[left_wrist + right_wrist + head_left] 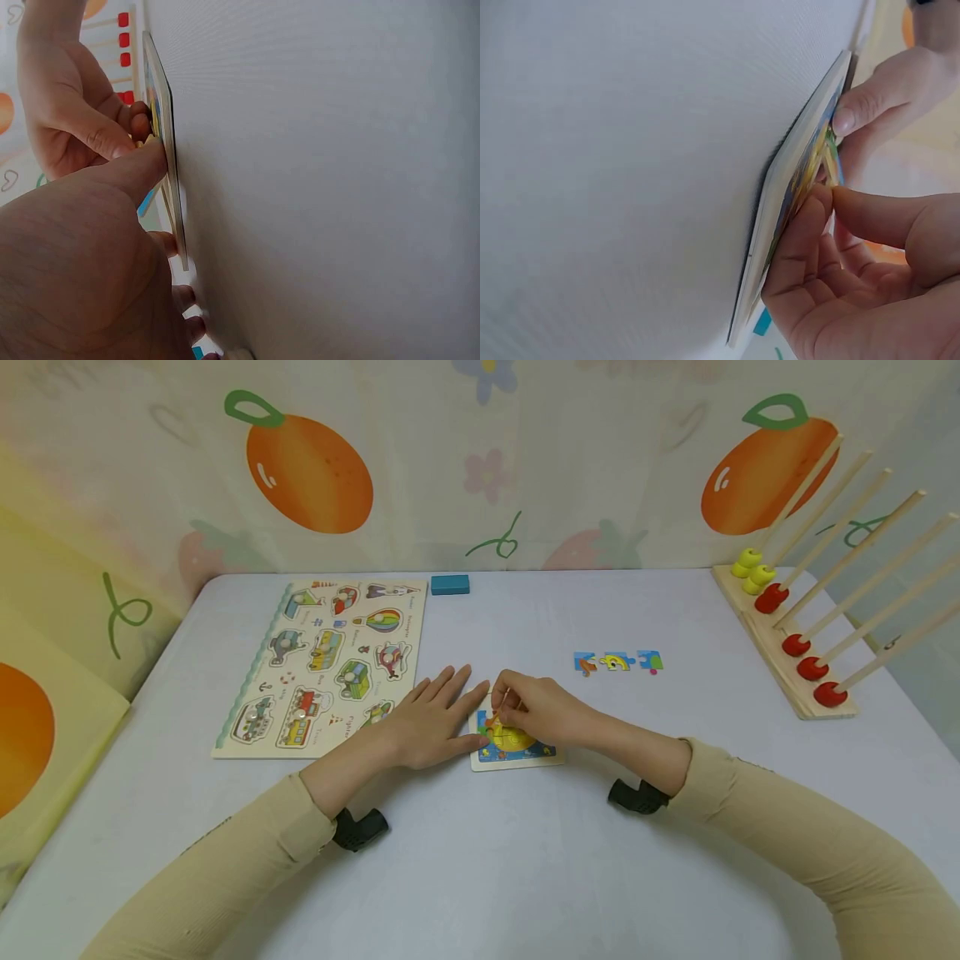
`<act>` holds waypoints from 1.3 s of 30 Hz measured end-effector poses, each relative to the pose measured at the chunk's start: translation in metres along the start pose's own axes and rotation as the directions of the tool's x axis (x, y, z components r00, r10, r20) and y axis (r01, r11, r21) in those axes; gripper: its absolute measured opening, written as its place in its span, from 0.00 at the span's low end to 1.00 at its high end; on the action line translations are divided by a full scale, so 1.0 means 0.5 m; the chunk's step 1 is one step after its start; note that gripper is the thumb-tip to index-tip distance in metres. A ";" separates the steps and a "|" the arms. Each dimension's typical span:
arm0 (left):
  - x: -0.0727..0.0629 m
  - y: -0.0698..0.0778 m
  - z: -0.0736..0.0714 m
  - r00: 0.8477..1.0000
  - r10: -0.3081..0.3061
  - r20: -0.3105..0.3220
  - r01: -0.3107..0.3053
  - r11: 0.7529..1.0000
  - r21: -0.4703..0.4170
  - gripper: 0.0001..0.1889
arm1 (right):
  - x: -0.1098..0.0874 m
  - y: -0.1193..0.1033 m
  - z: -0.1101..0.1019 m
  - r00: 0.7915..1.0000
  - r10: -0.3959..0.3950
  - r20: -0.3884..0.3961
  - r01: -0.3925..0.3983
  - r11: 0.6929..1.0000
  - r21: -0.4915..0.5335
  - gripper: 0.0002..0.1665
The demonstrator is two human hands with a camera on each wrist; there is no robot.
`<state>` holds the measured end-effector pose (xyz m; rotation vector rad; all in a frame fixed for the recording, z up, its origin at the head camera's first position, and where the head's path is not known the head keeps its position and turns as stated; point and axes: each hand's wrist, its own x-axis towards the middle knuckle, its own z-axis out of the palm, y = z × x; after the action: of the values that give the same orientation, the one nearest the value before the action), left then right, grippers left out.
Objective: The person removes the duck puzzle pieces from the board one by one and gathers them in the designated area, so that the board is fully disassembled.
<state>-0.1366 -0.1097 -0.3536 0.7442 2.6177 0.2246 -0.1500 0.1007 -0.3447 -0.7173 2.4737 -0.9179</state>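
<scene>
A small square puzzle tray [525, 758] with a yellow and blue picture lies on the white table [525, 860], near the middle. My left hand [453, 717] rests flat beside it, fingers straight, with its thumb [139, 169] pressing the tray's left edge [171, 161]. My right hand [512, 706] is curled over the tray and pinches a puzzle piece [826, 146] between thumb and fingers at the tray's surface [791, 199]. Three loose puzzle pieces [618, 662] lie in a row to the right of the hands.
A large wooden peg puzzle board [322, 664] with vehicle pictures lies at the left. A blue block [450, 584] sits at the table's far edge. A wooden rod rack [795, 647] with red and yellow beads stands at the right. A fruit-print cloth hangs behind.
</scene>
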 end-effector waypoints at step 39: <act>0.002 0.000 0.002 1.000 -0.003 -0.001 0.003 1.000 0.007 0.41 | -0.022 0.034 -0.091 0.991 0.112 -0.079 -0.089 0.963 0.253 0.11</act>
<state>-0.1370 -0.1093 -0.3551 0.7424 2.6212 0.2153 -0.1708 0.1401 -0.3221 -0.4693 2.3880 -1.2194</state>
